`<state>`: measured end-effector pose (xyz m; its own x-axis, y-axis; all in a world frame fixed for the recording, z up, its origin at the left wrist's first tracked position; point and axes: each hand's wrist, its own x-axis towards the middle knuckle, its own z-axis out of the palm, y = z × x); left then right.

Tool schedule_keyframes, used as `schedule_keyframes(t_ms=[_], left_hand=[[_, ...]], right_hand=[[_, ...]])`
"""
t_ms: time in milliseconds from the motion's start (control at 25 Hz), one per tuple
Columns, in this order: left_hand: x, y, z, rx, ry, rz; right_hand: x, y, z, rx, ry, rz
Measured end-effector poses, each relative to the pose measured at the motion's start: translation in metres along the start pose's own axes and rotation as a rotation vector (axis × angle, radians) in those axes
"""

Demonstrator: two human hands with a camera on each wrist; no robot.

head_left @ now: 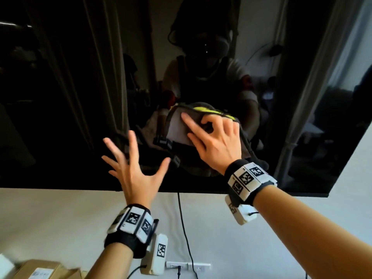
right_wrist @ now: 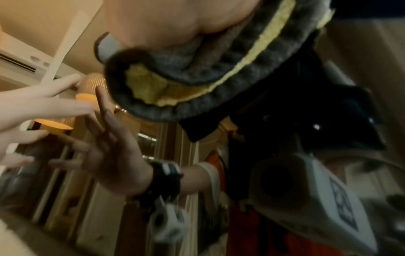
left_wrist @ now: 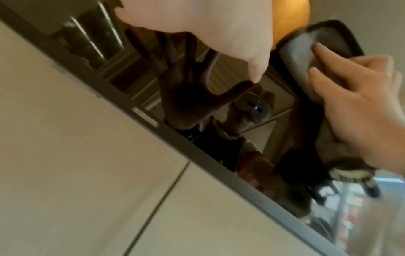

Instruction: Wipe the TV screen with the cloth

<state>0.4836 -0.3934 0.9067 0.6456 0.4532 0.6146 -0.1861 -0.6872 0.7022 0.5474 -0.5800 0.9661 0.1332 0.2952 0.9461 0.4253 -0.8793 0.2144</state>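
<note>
TV [head_left: 60, 97]: wall-mounted, flat; glossy black screen, mirror-like, thin dark bezel along the lower edge. Shows reflections of the room and the person.

Cloth [head_left: 177, 125]: soft grey microfibre with a yellow-green face and dark stitched edging, bunched into a pad. Lies against the screen, centre-right, a little above the lower bezel.

Right hand [head_left: 217, 141]: grip on the cloth. Two fingers extended flat over the grey side, the others curled into its folds, pressing it to the glass.

Left hand [head_left: 134, 168]: grip wide, fingers splayed, holding nothing. Fingertips at the screen, left of the cloth; the left wrist view shows the thumb tip meeting its own reflection, so probably touching.

Cable [head_left: 185, 228]: thin, black, hanging from the TV down the white wall to a socket [head_left: 188, 265].

Boxes [head_left: 40, 270]: brown cardboard, lower left.

Risks, as judged:
- Bare left fingertips may leave fresh smears on the gloss.
- Hard pressure could flex the panel.
- Bunched folds mean uneven contact, so streaks or missed patches.
- The loose hold may let the cloth slip and drop.
</note>
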Motion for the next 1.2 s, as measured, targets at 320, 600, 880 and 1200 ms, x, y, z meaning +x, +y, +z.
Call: schedule_keyframes(t_ms=[320, 600, 880, 1200], left_hand=[[-0.026, 0.050, 0.063, 0.017, -0.049, -0.042], [-0.029, 0.042, 0.073, 0.050, 0.013, 0.000], [-0.035, 0.050, 0.072, -0.010, 0.026, -0.022], [-0.060, 0.105, 0.111, 0.168, -0.091, 0.098]], right_hand=[[-0.005, 0.044, -0.012, -0.024, 0.047, 0.183], [-0.006, 0.062, -0.023, -0.021, 0.040, 0.139], [-0.017, 0.076, -0.028, -0.003, 0.030, 0.128], [-0.023, 0.119, -0.042, -0.013, 0.079, 0.298]])
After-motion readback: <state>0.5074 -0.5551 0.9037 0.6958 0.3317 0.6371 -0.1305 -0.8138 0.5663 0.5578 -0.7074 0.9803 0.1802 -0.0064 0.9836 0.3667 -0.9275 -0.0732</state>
